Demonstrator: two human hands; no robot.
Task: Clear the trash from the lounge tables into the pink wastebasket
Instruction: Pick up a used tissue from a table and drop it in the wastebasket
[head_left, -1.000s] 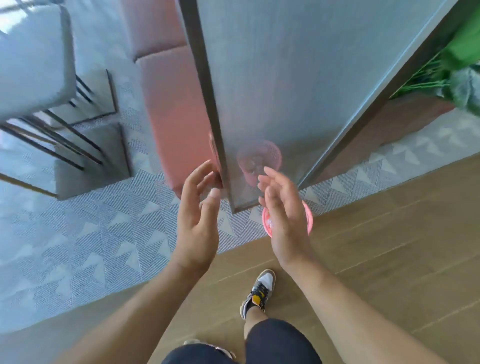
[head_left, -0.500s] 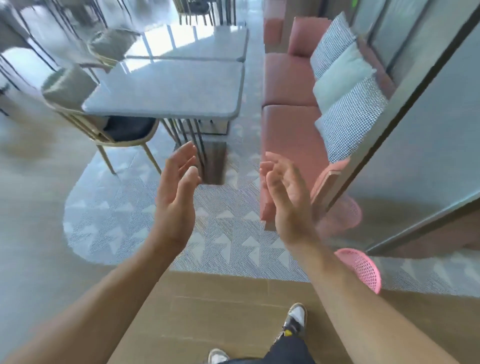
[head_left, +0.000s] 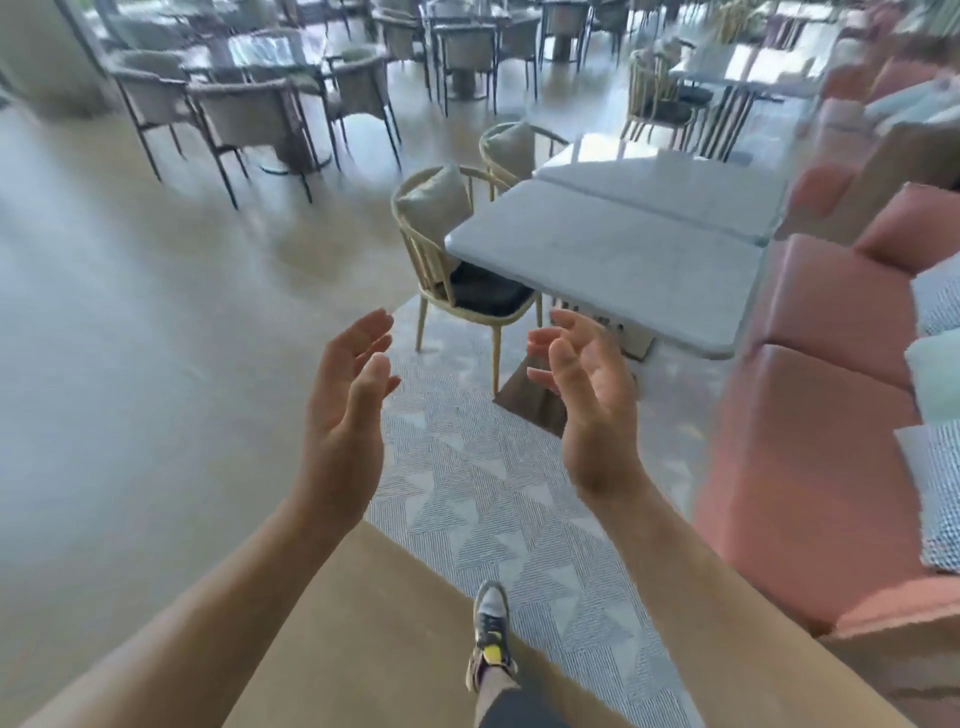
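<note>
I hold both hands up before me, palms facing each other, well apart. The left hand (head_left: 345, 410) has its fingers (head_left: 363, 332) straight and loose, gripping nothing. The right hand (head_left: 592, 410) has its fingers slightly curled, relaxed, also gripping nothing. Ahead to the right, the near bench (head_left: 613, 265) stands end to end with the far bench (head_left: 670, 187), between a chair (head_left: 457, 260) and the sofa (head_left: 831, 415), over the rug (head_left: 493, 493).

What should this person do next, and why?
Probably step forward toward the grey table beside the pink sofa: the left hand and right hand are both open and hold nothing, so finding trash comes first.
</note>
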